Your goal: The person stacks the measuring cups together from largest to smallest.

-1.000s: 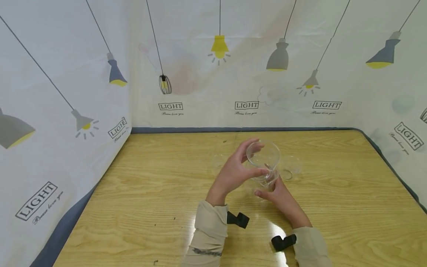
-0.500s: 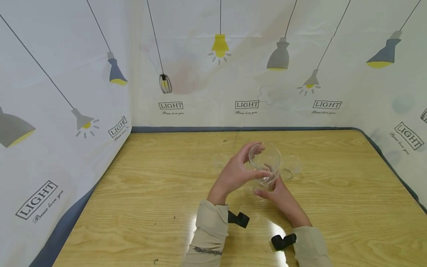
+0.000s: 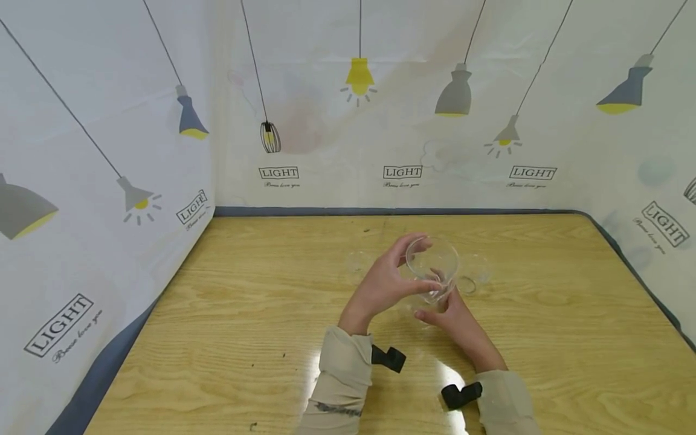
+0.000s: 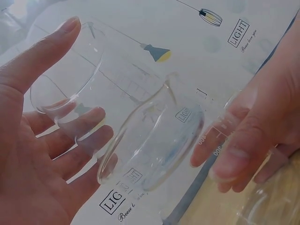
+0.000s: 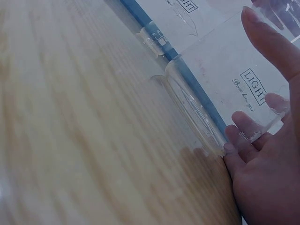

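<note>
My left hand (image 3: 380,281) holds a clear glass beaker (image 3: 454,260) around its side, thumb in front and fingers behind. Below it is a second clear beaker (image 5: 206,79), larger and with white graduation marks, its base on the wooden table. The right hand (image 3: 462,329) grips this lower beaker, with thumb and fingers spread around its wall. In the left wrist view, the spouted rim (image 4: 168,86) of the lower beaker overlaps the bottom of the upper one. Through the glass, the exact contact between the two is hard to make out.
Another clear glass vessel (image 3: 478,266) stands on the table just right of the hands. A smaller clear one (image 3: 356,261) is to the left, partly behind the left hand. A fabric backdrop (image 3: 326,193) printed with lamps borders the wooden table (image 3: 244,326).
The left hand and upper beaker have come down slightly and a little to the right, closer over the lower beaker. The right hand has stayed in place.
</note>
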### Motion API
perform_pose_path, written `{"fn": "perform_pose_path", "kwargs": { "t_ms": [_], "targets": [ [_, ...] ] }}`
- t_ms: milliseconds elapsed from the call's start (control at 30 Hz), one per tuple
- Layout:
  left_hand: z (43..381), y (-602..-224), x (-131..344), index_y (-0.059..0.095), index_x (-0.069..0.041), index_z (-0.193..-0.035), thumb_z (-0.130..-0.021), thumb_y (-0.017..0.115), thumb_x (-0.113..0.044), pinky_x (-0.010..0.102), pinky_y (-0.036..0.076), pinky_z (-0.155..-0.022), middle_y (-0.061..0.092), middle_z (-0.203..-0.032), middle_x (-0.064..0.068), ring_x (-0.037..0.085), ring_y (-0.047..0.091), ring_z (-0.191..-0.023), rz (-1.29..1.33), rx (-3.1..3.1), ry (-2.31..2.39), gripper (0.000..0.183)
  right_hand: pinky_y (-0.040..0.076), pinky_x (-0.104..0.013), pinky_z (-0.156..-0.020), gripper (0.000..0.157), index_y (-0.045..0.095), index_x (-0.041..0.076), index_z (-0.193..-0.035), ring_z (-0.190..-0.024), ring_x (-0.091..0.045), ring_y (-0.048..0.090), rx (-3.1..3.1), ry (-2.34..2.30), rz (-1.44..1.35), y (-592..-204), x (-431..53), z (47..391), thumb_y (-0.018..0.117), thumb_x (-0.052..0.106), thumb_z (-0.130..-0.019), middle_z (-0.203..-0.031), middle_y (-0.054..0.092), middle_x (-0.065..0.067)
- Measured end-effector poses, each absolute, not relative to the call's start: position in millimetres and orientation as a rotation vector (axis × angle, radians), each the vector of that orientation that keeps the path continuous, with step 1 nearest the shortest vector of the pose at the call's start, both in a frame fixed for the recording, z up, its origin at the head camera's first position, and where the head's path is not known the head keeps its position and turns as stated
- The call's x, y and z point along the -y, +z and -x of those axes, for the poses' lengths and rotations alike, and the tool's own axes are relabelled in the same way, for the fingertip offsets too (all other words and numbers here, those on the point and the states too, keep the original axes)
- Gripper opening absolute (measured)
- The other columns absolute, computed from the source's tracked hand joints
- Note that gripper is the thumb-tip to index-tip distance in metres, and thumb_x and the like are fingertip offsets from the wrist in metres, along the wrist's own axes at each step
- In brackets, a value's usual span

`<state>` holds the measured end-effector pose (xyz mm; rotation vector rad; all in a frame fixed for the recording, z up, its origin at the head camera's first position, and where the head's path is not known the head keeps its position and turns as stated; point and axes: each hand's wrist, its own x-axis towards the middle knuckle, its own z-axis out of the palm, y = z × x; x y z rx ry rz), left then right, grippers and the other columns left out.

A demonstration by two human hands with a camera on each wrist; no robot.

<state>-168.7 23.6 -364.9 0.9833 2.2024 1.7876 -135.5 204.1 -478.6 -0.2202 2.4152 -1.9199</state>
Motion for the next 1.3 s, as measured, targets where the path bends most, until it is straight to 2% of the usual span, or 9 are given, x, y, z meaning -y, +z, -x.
{"fn": "perform_pose_path", "kwargs": {
  "t_ms": [133,267,467,600,767,1300],
  "targets": [
    [160.5,-351.6,-21.0,0.037,-0.021,-0.134,-0.073,0.074,-0.025,0.03,0.03,-0.099,0.041,-0.133,-0.004,0.01,0.037,-0.122,-0.957,-2.231,1.773,0.072,0.017,-0.05,-0.102,0.087,0.014,0.025,-0.141,-0.127,-0.027,0.025,-2.401,-1.936,0.223,-479.4,-203.3,135.3,0.072,0.019,-0.076,-0.14,0.027,-0.01],
    [158.0,-346.8,-20.5,0.038,-0.019,-0.134,-0.072,0.075,-0.023,0.032,0.031,-0.099,0.036,-0.135,0.0,0.015,0.034,-0.123,-0.946,-2.277,1.748,0.072,0.019,-0.05,-0.101,0.087,0.016,0.027,-0.14,-0.126,-0.027,0.027,-2.379,-1.95,0.226,-479.4,-203.5,135.8,0.072,0.016,-0.075,-0.14,0.027,-0.008],
    [158.9,-348.2,-21.3,0.037,-0.016,-0.133,-0.071,0.076,-0.023,0.038,0.029,-0.1,0.032,-0.137,0.005,0.012,0.03,-0.125,-0.983,-2.328,1.719,0.073,0.021,-0.048,-0.101,0.087,0.016,0.026,-0.14,-0.125,-0.027,0.029,-2.38,-1.941,0.229,-480.5,-204.2,136.9,0.073,0.017,-0.075,-0.14,0.027,-0.008],
    [159.5,-349.0,-21.5,0.038,-0.016,-0.133,-0.072,0.075,-0.023,0.038,0.029,-0.1,0.032,-0.138,0.008,0.011,0.029,-0.125,-1.001,-2.332,1.713,0.072,0.021,-0.048,-0.101,0.088,0.016,0.026,-0.14,-0.125,-0.026,0.029,-2.383,-1.938,0.217,-480.4,-204.3,136.8,0.074,0.019,-0.074,-0.141,0.026,-0.009],
    [160.1,-350.3,-21.8,0.038,-0.018,-0.133,-0.072,0.075,-0.024,0.033,0.028,-0.1,0.032,-0.138,0.005,0.01,0.029,-0.125,-0.992,-2.335,1.709,0.071,0.02,-0.047,-0.102,0.087,0.015,0.027,-0.14,-0.126,-0.025,0.028,-2.364,-1.939,0.189,-479.1,-204.1,136.0,0.073,0.017,-0.075,-0.141,0.025,-0.007],
    [160.5,-355.7,-22.4,0.037,-0.02,-0.133,-0.072,0.074,-0.027,0.033,0.028,-0.101,0.032,-0.138,-0.004,0.008,0.029,-0.126,-0.945,-2.329,1.709,0.072,0.018,-0.05,-0.102,0.089,0.012,0.023,-0.141,-0.128,-0.03,0.025,-2.376,-1.925,0.212,-477.7,-204.0,136.6,0.072,0.016,-0.076,-0.143,0.023,-0.012]
  ]
}}
